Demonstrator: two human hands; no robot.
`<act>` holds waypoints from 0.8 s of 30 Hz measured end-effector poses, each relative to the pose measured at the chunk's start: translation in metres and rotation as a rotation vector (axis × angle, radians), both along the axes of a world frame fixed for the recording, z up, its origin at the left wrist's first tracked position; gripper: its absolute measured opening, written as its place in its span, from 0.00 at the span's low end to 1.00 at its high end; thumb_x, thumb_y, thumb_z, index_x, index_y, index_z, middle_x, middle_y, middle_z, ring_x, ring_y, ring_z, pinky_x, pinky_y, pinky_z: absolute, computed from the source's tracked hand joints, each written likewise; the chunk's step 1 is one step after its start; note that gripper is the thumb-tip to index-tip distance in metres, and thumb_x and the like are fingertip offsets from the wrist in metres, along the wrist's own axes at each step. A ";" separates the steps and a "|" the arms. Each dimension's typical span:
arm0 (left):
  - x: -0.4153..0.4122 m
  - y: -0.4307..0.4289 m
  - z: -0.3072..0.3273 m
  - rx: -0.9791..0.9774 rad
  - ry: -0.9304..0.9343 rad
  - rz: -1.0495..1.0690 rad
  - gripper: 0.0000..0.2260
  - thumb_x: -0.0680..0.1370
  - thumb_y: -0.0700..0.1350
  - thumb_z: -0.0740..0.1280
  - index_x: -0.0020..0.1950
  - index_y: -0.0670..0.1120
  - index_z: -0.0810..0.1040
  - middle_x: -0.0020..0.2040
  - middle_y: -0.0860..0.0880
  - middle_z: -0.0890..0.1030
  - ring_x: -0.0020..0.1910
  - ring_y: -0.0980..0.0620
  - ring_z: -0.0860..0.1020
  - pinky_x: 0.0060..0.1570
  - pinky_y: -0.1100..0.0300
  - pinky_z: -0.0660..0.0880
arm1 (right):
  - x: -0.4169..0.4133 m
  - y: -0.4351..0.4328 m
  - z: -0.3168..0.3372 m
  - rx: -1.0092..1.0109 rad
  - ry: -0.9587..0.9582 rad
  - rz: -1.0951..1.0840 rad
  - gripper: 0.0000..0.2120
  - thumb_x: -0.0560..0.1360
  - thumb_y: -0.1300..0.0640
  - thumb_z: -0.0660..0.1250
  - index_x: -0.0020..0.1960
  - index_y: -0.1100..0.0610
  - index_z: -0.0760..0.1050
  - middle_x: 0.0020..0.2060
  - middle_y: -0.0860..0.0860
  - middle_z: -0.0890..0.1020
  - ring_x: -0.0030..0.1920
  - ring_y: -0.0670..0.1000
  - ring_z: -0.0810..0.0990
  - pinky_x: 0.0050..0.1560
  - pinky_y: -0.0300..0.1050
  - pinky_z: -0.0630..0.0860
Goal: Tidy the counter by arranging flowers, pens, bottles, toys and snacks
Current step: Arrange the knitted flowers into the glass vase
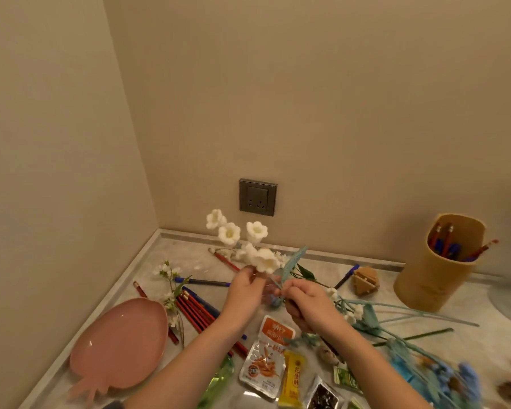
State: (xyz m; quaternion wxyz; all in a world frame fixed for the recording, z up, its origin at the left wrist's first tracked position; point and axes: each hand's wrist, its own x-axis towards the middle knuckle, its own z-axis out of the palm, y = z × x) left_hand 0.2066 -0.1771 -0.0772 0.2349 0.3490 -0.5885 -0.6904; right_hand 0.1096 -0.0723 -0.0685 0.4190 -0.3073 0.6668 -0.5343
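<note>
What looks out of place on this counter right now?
Mostly loose clutter. Red pencils lie scattered beside the pink plate, though the holder at the right has others standing in it. Snack packets sit heaped at the front, and blue flowers sprawl at the right. Nothing looks spilled or broken.

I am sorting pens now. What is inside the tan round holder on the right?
Red pencils and blue pens stand in the holder; its wall hides their lower parts.
</note>
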 end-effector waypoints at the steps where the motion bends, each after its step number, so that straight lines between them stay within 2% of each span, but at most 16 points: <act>1: -0.002 0.001 0.004 0.046 0.041 0.034 0.08 0.82 0.39 0.59 0.51 0.42 0.77 0.47 0.43 0.85 0.42 0.47 0.84 0.42 0.56 0.82 | 0.002 0.004 0.000 -0.029 0.007 0.008 0.13 0.81 0.63 0.58 0.41 0.56 0.77 0.23 0.50 0.68 0.19 0.46 0.62 0.19 0.36 0.59; 4: -0.005 0.003 0.010 0.056 0.061 0.044 0.09 0.81 0.37 0.58 0.51 0.39 0.78 0.45 0.42 0.85 0.40 0.47 0.84 0.38 0.58 0.81 | 0.006 0.013 0.000 -0.061 0.090 0.043 0.11 0.81 0.59 0.60 0.47 0.61 0.79 0.25 0.52 0.73 0.22 0.47 0.68 0.23 0.37 0.65; 6: -0.010 0.004 0.014 0.018 0.042 0.049 0.10 0.81 0.37 0.58 0.47 0.39 0.78 0.43 0.41 0.84 0.40 0.47 0.84 0.37 0.58 0.81 | 0.005 0.018 0.000 -0.031 0.152 0.073 0.11 0.81 0.56 0.60 0.49 0.58 0.80 0.28 0.53 0.78 0.26 0.47 0.74 0.26 0.36 0.69; 8: -0.016 0.004 0.019 0.019 0.048 0.082 0.10 0.82 0.37 0.57 0.45 0.40 0.76 0.40 0.41 0.82 0.34 0.48 0.82 0.34 0.56 0.81 | 0.000 0.020 0.002 0.018 0.188 0.079 0.10 0.81 0.54 0.61 0.50 0.55 0.81 0.32 0.52 0.82 0.30 0.49 0.79 0.26 0.38 0.73; 11: -0.020 -0.002 0.021 -0.005 0.032 0.110 0.10 0.83 0.44 0.55 0.50 0.42 0.73 0.38 0.45 0.76 0.25 0.53 0.75 0.24 0.60 0.75 | -0.011 0.023 -0.003 0.059 0.263 -0.048 0.09 0.80 0.56 0.62 0.49 0.53 0.81 0.35 0.53 0.84 0.31 0.50 0.81 0.27 0.44 0.76; 14: -0.019 -0.009 0.012 -0.014 -0.006 0.109 0.12 0.84 0.47 0.55 0.54 0.42 0.75 0.38 0.46 0.73 0.22 0.56 0.67 0.19 0.66 0.64 | -0.023 0.023 -0.016 0.179 0.524 -0.189 0.09 0.79 0.56 0.62 0.47 0.47 0.80 0.38 0.48 0.84 0.37 0.46 0.82 0.40 0.49 0.82; 17: -0.017 -0.010 0.004 -0.022 -0.052 0.099 0.13 0.84 0.48 0.54 0.57 0.45 0.75 0.38 0.46 0.73 0.26 0.55 0.67 0.19 0.68 0.63 | -0.025 0.020 -0.028 0.334 0.840 -0.123 0.09 0.78 0.53 0.62 0.52 0.42 0.79 0.47 0.40 0.82 0.46 0.41 0.80 0.47 0.44 0.81; 20: -0.017 -0.010 -0.002 -0.033 -0.087 0.084 0.11 0.83 0.49 0.54 0.56 0.47 0.75 0.40 0.46 0.74 0.29 0.56 0.70 0.22 0.68 0.64 | -0.025 0.013 -0.041 0.413 1.079 -0.046 0.12 0.78 0.53 0.60 0.58 0.46 0.78 0.53 0.43 0.80 0.53 0.45 0.78 0.48 0.42 0.78; 24: -0.016 -0.008 -0.005 0.018 -0.098 0.055 0.09 0.84 0.48 0.54 0.51 0.49 0.74 0.39 0.46 0.75 0.25 0.57 0.69 0.20 0.68 0.63 | -0.032 0.011 -0.052 0.532 1.267 0.014 0.13 0.77 0.58 0.58 0.57 0.50 0.77 0.53 0.49 0.78 0.53 0.52 0.77 0.45 0.49 0.78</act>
